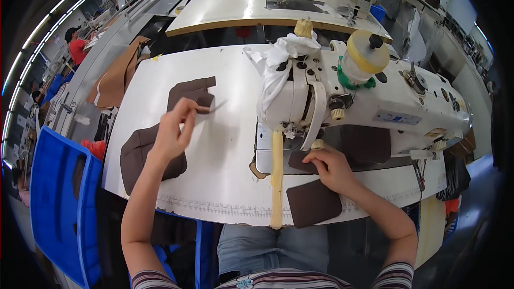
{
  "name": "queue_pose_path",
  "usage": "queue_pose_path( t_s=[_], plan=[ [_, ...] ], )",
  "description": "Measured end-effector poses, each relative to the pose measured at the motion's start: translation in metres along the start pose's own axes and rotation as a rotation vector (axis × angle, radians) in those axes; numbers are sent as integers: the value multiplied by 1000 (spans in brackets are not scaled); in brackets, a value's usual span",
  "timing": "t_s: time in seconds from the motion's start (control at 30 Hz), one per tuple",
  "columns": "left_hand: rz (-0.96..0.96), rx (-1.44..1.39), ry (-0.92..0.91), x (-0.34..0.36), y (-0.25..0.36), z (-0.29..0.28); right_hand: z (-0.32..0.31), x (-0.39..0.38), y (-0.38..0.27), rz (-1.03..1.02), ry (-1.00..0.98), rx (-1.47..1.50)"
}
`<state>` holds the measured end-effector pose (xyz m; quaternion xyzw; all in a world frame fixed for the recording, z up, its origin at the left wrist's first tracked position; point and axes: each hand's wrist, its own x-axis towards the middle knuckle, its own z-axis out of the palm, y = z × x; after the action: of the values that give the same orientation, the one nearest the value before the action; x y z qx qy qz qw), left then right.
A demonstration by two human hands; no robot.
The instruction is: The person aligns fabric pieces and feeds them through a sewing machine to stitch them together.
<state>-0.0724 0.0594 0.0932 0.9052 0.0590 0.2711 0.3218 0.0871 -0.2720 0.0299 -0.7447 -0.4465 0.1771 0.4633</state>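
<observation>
My left hand point(176, 128) is raised over the left half of the white sewing table point(230, 171). Its fingertips pinch a small dark brown piece point(205, 100) of fabric or leather; a thin grey streak beside it is too blurred to name. Below that hand lie brown panels point(143, 152), partly covered by my forearm. My right hand point(332, 168) is at the sewing machine point(292, 96), its thumb and fingers closed on a brown fabric piece point(301, 162) just in front of the needle area. Nearer me, a loose brown panel point(314, 204) with rounded corners overhangs the table's front edge.
Another brown panel point(365, 143) rests beneath the machine arm. Yellow tape point(276, 182) runs to the front edge. A white cloth point(276, 69) drapes the machine head, near a yellow-topped thread spool point(368, 53). A blue bin point(64, 203) stands at left; brown material point(119, 77) lies beyond.
</observation>
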Motion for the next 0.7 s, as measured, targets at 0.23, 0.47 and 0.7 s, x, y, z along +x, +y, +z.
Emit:
queue_pose_path(
  t_s=[0.23,0.47,0.7],
  plan=[
    [130,130,-594,-45,67,48,8,-1,2,-615,14,-766],
    [347,332,-346,-28,48,73,6,-2,7,-642,-57,-890],
    [351,407,-382,-23,29,81,2,2,3,-501,-41,-688]
  ],
)
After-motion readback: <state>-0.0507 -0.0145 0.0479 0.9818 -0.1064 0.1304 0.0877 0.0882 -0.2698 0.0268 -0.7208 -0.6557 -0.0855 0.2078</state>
